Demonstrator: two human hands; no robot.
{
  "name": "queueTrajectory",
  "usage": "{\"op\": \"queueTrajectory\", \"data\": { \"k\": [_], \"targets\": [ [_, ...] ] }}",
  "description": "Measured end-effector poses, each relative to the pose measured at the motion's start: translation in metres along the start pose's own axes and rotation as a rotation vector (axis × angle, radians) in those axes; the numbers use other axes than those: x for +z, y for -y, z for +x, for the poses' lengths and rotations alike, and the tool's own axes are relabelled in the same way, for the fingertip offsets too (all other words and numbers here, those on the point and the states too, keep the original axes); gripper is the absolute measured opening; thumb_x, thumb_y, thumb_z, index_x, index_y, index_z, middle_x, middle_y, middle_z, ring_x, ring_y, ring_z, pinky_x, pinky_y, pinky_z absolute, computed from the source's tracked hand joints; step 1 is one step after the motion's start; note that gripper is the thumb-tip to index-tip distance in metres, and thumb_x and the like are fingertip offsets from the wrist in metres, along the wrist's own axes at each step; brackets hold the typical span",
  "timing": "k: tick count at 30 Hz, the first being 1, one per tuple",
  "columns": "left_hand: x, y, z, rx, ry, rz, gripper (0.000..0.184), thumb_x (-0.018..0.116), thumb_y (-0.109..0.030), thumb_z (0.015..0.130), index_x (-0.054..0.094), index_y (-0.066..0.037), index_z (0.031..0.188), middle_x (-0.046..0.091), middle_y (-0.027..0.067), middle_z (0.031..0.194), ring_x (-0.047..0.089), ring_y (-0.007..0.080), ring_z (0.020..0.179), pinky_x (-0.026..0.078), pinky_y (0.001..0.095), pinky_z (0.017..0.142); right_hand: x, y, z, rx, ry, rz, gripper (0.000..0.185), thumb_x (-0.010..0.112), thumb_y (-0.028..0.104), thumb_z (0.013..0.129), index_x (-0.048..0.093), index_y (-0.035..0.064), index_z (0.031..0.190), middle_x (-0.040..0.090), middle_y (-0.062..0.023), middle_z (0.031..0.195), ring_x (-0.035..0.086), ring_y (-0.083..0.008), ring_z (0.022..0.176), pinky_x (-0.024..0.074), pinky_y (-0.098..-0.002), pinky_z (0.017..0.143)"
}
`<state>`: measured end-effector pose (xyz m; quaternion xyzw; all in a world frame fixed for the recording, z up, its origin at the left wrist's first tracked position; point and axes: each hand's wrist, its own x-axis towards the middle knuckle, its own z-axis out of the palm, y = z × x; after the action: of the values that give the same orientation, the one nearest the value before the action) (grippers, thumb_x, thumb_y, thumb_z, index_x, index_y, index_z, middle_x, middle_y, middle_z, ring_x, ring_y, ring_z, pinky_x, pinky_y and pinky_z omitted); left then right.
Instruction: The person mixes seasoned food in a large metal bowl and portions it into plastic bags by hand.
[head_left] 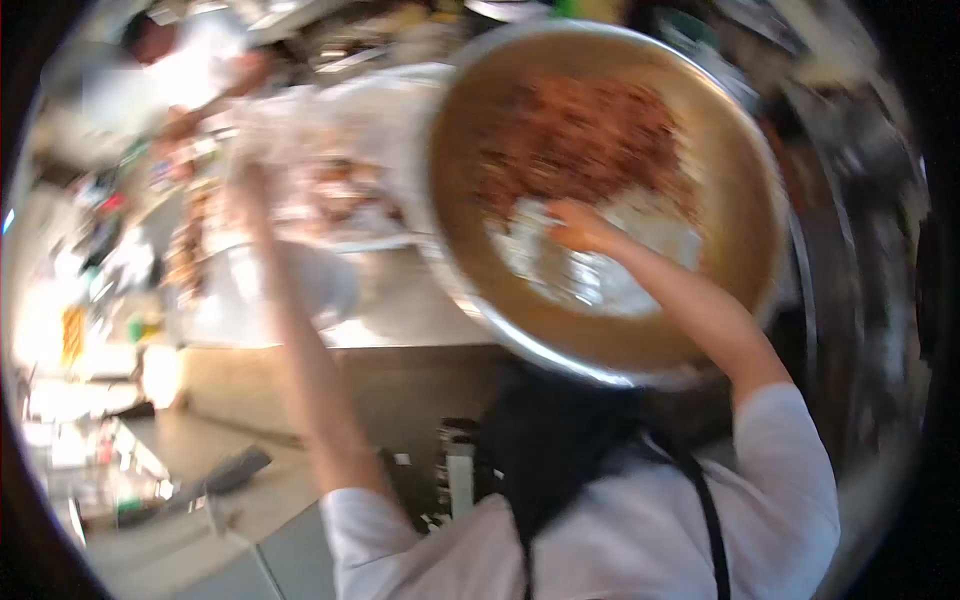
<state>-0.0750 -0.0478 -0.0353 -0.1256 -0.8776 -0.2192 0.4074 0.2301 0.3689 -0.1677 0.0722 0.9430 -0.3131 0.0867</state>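
Where right hand (582,226) sits within metal bowl (735,215), reddish mixture (585,135) lies just beyond; left hand (250,182) farther; both hands' finger closure indistinct.

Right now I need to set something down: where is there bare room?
The counter looks bare between the pale bowl and the large metal bowl. Crowded: around the left hand, among blurred food pieces, and the large metal bowl's far side, under reddish mix.

Another person (203,58) in white (badly blurred), orange item (73,334) far left, dark bar (238,470) lower left.
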Motion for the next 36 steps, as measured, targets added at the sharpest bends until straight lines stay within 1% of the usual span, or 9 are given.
{"op": "queueTrajectory", "data": {
  "k": [2,7,8,9,12,15,19,29,36],
  "targets": [
    [0.007,-0.022,-0.029,-0.083,0.189,0.164,0.023,0.052,-0.019,0.090,0.063,-0.002,0.101,0.061,0.0133,0.075,0.054,0.0221,0.066,0.045,0.0348,0.062,-0.002,0.023,0.029,-0.019,-0.021,-0.149,0.051,0.060,0.017,0.082,0.048,-0.0019,0.128,0.051,-0.0237,0.129,0.050,-0.0333,0.121,0.0407,-0.0415,0.101],
    [-0.026,-0.098,-0.089,-0.210,0.370,0.041,0.035,0.056,-0.020,0.086,0.057,0.004,0.111,0.057,0.0235,0.088,0.052,0.0334,0.084,0.042,0.0400,0.076,0.032,0.034,0.106,-0.046,-0.034,-0.348,0.065,0.063,0.015,0.085,0.032,0.0079,0.142,0.029,-0.0236,0.145,0.032,-0.0438,0.132,0.0404,-0.0491,0.100],
    [-0.043,-0.117,-0.092,-0.196,0.339,-0.040,0.038,0.057,-0.020,0.085,0.056,0.005,0.113,0.056,0.0255,0.090,0.052,0.0357,0.088,0.042,0.0410,0.079,0.040,0.038,0.109,-0.067,-0.036,-0.373,0.066,0.064,0.015,0.084,0.033,0.0094,0.142,0.030,-0.0232,0.144,0.033,-0.0436,0.131,0.0410,-0.0491,0.100],
    [-0.070,-0.136,-0.091,-0.175,0.298,-0.137,0.030,0.056,-0.016,0.089,0.057,0.007,0.109,0.064,0.0186,0.071,0.064,0.0289,0.066,0.051,0.0365,0.063,0.049,0.040,0.109,-0.083,-0.041,-0.399,0.066,0.064,0.015,0.083,0.033,0.0109,0.142,0.032,-0.0227,0.143,0.034,-0.0435,0.130,0.0416,-0.0491,0.099],
    [-0.118,-0.150,-0.091,-0.277,0.141,-0.566,0.027,0.059,-0.010,0.087,0.058,0.005,0.109,0.064,0.0161,0.070,0.063,0.0355,0.065,0.050,0.0421,0.069,0.060,0.032,0.079,-0.124,-0.016,-0.356,0.062,0.066,0.015,0.080,0.040,0.0103,0.136,0.037,-0.0209,0.138,0.039,-0.0431,0.125,0.0431,-0.0493,0.096],
    [-0.149,-0.120,-0.090,0.030,-0.191,-0.026,0.034,0.068,-0.013,0.081,0.062,-0.001,0.112,0.064,0.0166,0.099,0.059,0.0303,0.095,0.048,0.0419,0.083,0.028,0.034,0.043,-0.183,0.107,-0.307,0.052,0.066,0.013,0.079,0.048,0.0066,0.127,0.041,-0.0190,0.133,0.043,-0.0426,0.120,0.0440,-0.0502,0.094],
    [-0.131,-0.082,-0.106,-0.093,0.039,0.154,0.036,0.071,-0.019,0.078,0.064,-0.005,0.110,0.059,0.0161,0.113,0.055,0.0327,0.106,0.047,0.0412,0.086,0.009,0.017,0.053,-0.273,-0.361,-0.369,0.047,0.064,0.007,0.078,0.050,0.0034,0.123,0.047,-0.0177,0.125,0.044,-0.0409,0.116,0.0441,-0.0528,0.092],
    [-0.116,-0.066,-0.102,-0.108,-0.027,0.013,0.018,0.066,-0.020,0.085,0.071,-0.005,0.092,0.065,0.0120,0.100,0.062,0.0307,0.091,0.049,0.0388,0.079,0.048,-0.027,0.027,-0.284,-0.135,-0.475,0.049,0.061,-0.001,0.073,0.052,0.0043,0.120,0.050,-0.0162,0.115,0.044,-0.0413,0.111,0.0512,-0.0477,0.082],
    [-0.114,-0.067,-0.104,-0.117,-0.038,0.011,0.018,0.064,-0.020,0.086,0.070,-0.004,0.089,0.065,0.0116,0.097,0.062,0.0301,0.090,0.049,0.0386,0.078,0.047,-0.023,0.015,-0.206,-0.127,-0.434,0.040,0.064,0.011,0.080,0.053,0.0050,0.118,0.049,-0.0179,0.115,0.043,-0.0436,0.112,0.0484,-0.0473,0.086]
  ]
}}
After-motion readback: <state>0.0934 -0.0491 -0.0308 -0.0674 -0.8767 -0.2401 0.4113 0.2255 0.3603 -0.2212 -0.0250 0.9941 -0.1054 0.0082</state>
